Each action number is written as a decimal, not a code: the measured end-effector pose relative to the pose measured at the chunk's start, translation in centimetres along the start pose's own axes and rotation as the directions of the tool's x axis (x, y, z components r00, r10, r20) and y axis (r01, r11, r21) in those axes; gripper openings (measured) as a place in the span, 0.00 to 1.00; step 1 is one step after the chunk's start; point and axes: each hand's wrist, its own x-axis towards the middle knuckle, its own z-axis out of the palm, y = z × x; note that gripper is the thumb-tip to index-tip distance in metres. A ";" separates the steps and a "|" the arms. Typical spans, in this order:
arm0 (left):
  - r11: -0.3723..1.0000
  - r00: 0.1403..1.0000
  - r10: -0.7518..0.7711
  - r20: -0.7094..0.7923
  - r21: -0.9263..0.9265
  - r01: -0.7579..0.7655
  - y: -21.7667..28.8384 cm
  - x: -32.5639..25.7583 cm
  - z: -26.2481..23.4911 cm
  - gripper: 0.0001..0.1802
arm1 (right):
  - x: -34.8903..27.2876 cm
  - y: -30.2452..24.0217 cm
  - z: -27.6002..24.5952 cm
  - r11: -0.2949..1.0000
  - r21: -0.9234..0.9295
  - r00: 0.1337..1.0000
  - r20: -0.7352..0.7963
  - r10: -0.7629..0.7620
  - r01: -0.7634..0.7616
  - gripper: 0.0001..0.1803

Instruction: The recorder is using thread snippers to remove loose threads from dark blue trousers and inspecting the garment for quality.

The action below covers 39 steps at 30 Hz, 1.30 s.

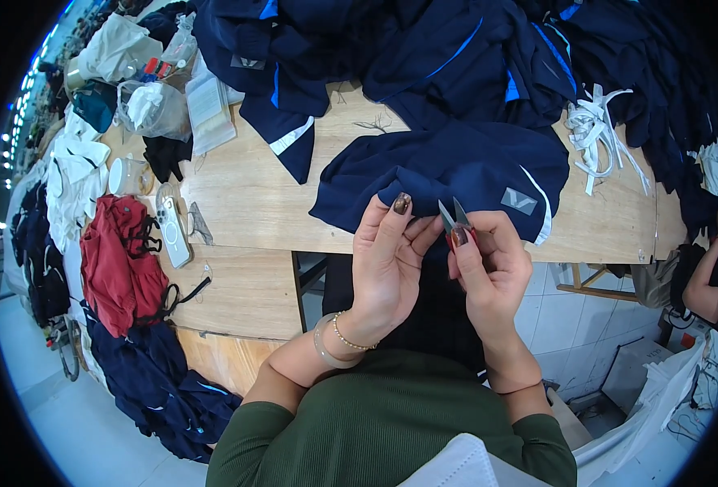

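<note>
A navy blue garment piece [472, 158] lies across the near edge of the wooden table, with a grey patch and a white strip at its right end. My left hand [387, 252] pinches the garment's near edge between thumb and fingers. In my right hand [493, 268] is a small pair of thread snips [454, 216] with red grips. Their two pointed blades stand slightly apart, aimed away from me, close to the fabric edge and just right of my left fingertips. Any thread between the blades is too fine to make out.
Navy garments [440, 49] with bright blue piping pile up along the far side. White strips [594, 134] lie in a tangle at the right. To the left are a phone [172, 227], a tape roll [127, 174], a red bag [119, 264] and plastic bags [152, 109]. Another person's arm [708, 276] shows far right.
</note>
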 end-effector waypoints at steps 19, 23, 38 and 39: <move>0.999 0.999 -0.040 -0.011 -0.028 0.040 0.2 0.0 0.1 0.11 | 0.0 0.5 0.2 0.998 -0.013 0.998 -0.024 -0.056 0.055 0.05; 0.998 0.998 -0.057 -0.029 -0.033 0.056 0.2 0.0 0.2 0.11 | -0.1 1.0 0.1 0.992 -0.062 0.993 -0.026 -0.111 0.109 0.05; 0.999 0.997 -0.034 -0.076 -0.010 0.033 -0.1 0.1 0.1 0.11 | 2.1 0.7 -1.8 0.952 -0.148 0.946 -0.143 -0.290 0.269 0.09; 0.999 0.998 -0.026 -0.058 -0.027 0.025 0.0 0.2 -0.1 0.10 | 2.4 0.6 -2.4 0.951 -0.147 0.946 -0.140 -0.291 0.271 0.09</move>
